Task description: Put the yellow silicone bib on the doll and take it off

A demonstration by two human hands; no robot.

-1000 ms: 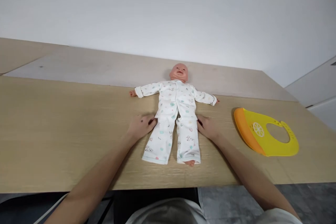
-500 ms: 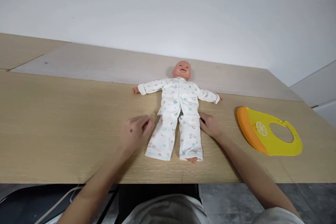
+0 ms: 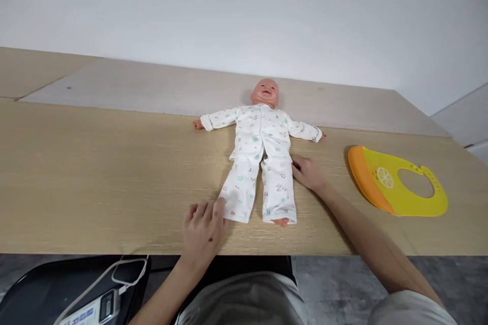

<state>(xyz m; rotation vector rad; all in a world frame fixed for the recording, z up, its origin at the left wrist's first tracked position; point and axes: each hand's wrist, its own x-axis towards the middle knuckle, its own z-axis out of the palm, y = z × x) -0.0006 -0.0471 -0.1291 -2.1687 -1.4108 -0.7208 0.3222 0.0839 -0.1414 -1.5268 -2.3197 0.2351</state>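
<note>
A baby doll [image 3: 257, 134] in white patterned pyjamas lies on its back on a light wooden table [image 3: 95, 172], arms spread, with its bare feet at the near end. My left hand [image 3: 204, 228] rests near the table's front edge, its fingers curled and touching the cuff end of the doll's left-hand trouser leg [image 3: 240, 188]. My right hand [image 3: 308, 172] lies flat against the outer side of the other trouser leg [image 3: 278, 188], holding nothing. A yellow and orange silicone bib [image 3: 375, 195] lies to the right, apart from both hands.
A paler raised board [image 3: 152, 86] runs behind the doll, against a white wall [image 3: 244, 10]. Below the table's front edge, at lower left, a black tray [image 3: 72, 284] holds a white cable and a small device. My own torso shows at bottom centre.
My left hand has slid toward me, from beside the trouser leg to its cuff end. The right hand stays by the leg, and the view has tilted slightly, shifting the doll higher.
</note>
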